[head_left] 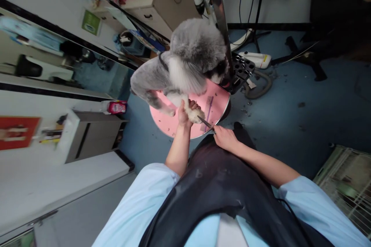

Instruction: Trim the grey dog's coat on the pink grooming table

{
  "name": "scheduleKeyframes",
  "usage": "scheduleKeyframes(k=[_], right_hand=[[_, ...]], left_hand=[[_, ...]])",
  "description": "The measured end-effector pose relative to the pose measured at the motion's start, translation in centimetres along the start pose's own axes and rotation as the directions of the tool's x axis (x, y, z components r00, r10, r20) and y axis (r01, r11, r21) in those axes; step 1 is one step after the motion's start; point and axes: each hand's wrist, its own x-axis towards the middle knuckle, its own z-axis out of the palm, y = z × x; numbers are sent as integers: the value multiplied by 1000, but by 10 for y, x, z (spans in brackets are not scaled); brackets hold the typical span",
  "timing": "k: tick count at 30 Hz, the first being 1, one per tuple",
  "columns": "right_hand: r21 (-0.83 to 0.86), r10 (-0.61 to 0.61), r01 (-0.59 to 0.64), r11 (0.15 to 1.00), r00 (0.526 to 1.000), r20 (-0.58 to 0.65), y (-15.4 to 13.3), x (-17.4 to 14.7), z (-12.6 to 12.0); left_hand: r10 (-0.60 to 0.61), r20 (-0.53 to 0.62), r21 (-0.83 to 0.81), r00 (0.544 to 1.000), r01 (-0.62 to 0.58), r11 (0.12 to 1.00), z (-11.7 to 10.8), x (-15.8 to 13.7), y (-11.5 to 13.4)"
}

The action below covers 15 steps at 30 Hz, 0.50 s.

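Note:
A grey and white dog [199, 42] is on a round pink grooming table [162, 121], its head toward the right. My left hand [183, 114] is closed around one of its legs, with the fluffy cream paw [194, 115] sticking out past my fingers. In my right hand [224, 137] is a pair of scissors [205, 122]; their blades point left and the tips meet the paw's fur. A dark band [162, 61] runs around the dog's body. Small dark hair clippings lie scattered on the table top.
A metal post [220, 11] rises at the table's far right edge beside a black tool holder [242, 69]. A grey hose [262, 88] and clumps of hair lie on the blue floor. A wire cage [348, 185] stands at the right, a grey cabinet [92, 139] at the left.

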Motion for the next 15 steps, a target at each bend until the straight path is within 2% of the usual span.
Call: scheduleKeyframes(k=[5,9,13,15], right_hand=[[29,-65,66,997,996,-56,4,5,-2],[70,-62,64,996,997,-36,8,7,-3],[95,-110,115,989,992,-60,12,8,-6],[103,-107,111,989,994,-37,14,9,-8]], left_hand=[[55,30,-45,998,-54,998,2,0,0],[96,31,-44,995,-95,995,6,0,0],[112,49,-95,992,-107,990,12,-3,0],[117,24,-81,993,-114,990,15,-5,1]])
